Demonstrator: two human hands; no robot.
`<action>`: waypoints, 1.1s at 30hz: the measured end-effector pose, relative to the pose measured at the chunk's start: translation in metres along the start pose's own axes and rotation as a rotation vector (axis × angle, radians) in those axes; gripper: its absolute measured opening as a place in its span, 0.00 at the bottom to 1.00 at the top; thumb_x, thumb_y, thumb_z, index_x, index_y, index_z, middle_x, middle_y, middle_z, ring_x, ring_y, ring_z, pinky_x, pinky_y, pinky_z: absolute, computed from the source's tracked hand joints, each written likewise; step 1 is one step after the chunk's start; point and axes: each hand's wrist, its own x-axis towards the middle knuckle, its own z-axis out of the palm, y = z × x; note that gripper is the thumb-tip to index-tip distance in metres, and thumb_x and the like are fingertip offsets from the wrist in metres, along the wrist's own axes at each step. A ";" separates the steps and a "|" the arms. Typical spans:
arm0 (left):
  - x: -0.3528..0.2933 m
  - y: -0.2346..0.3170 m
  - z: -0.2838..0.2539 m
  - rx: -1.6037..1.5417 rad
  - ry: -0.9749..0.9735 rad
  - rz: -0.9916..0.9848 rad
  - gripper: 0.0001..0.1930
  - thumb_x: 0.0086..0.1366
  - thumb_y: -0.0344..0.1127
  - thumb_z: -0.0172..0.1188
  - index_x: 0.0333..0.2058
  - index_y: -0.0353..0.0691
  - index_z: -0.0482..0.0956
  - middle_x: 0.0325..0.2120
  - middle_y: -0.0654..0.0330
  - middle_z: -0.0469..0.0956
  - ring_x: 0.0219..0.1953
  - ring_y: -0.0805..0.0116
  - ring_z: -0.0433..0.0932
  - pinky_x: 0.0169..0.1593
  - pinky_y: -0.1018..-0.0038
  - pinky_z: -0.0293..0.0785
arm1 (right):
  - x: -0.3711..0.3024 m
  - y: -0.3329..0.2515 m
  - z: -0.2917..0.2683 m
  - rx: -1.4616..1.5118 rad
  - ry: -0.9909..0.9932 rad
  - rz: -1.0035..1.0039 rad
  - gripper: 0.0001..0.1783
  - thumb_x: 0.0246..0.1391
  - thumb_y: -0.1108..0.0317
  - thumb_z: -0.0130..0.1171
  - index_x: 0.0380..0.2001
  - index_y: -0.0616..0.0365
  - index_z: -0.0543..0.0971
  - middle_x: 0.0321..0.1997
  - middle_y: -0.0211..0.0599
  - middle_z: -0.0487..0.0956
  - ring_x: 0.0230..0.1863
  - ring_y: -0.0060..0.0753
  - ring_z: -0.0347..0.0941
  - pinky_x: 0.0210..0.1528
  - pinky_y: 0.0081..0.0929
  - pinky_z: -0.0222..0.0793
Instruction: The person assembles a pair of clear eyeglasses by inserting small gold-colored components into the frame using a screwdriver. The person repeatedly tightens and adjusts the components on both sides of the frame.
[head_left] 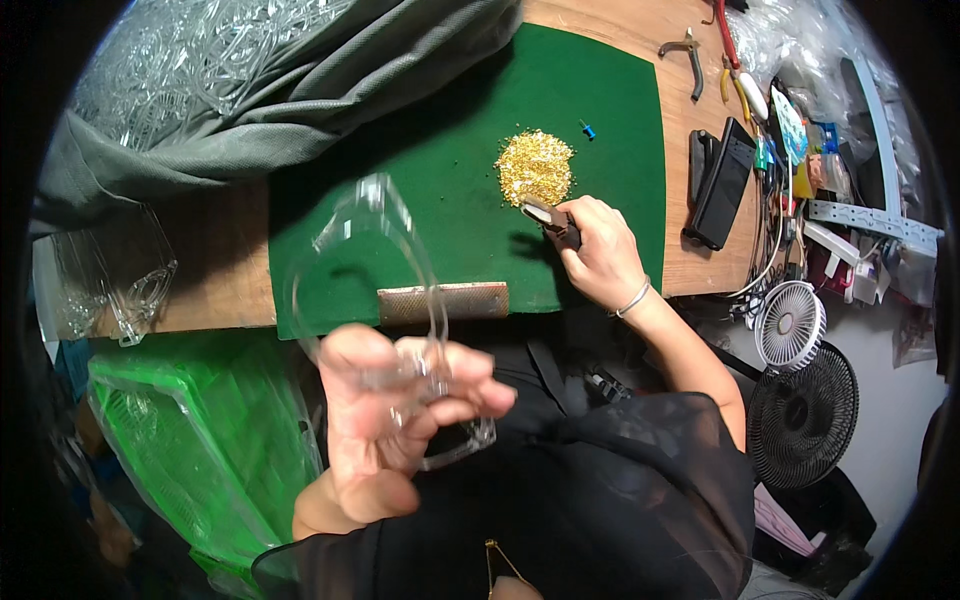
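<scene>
My left hand, palm up near the camera, grips a clear plastic eyeglass frame. The frame is tilted and partly blurred, and the fingers hide some of it. My right hand rests over the green mat with its fingers wrapped round a dark tool with a silver tip, which looks like pliers. That tip lies at the near edge of a pile of tiny gold metal parts. A small blue pin-like piece sits just beyond the pile, to its right.
A grey cloth borders a heap of clear frames at far left. More clear frames lie at the left edge. A black phone, pliers and cables are at right. Below stand a green crate and fans.
</scene>
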 end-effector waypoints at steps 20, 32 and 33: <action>0.005 -0.013 0.018 0.344 0.015 -0.357 0.25 0.62 0.20 0.47 0.57 0.29 0.53 0.47 0.49 0.69 0.37 0.74 0.77 0.45 0.78 0.72 | -0.002 -0.078 -0.058 0.781 -0.015 -0.178 0.11 0.40 0.82 0.60 0.28 0.58 0.73 0.28 0.35 0.74 0.31 0.35 0.71 0.35 0.26 0.67; -0.001 -0.013 0.014 0.419 -0.129 -0.321 0.26 0.62 0.22 0.48 0.58 0.31 0.52 0.43 0.49 0.70 0.36 0.73 0.76 0.39 0.78 0.76 | -0.002 -0.071 -0.039 0.947 0.051 -0.370 0.08 0.43 0.74 0.66 0.28 0.58 0.76 0.27 0.32 0.76 0.28 0.30 0.71 0.32 0.27 0.64; -0.001 -0.013 0.014 0.421 -0.140 -0.329 0.26 0.62 0.22 0.48 0.58 0.31 0.52 0.43 0.49 0.70 0.35 0.73 0.76 0.39 0.78 0.76 | -0.002 -0.071 -0.040 0.953 0.052 -0.374 0.08 0.43 0.74 0.66 0.28 0.58 0.76 0.27 0.32 0.76 0.28 0.30 0.71 0.32 0.26 0.64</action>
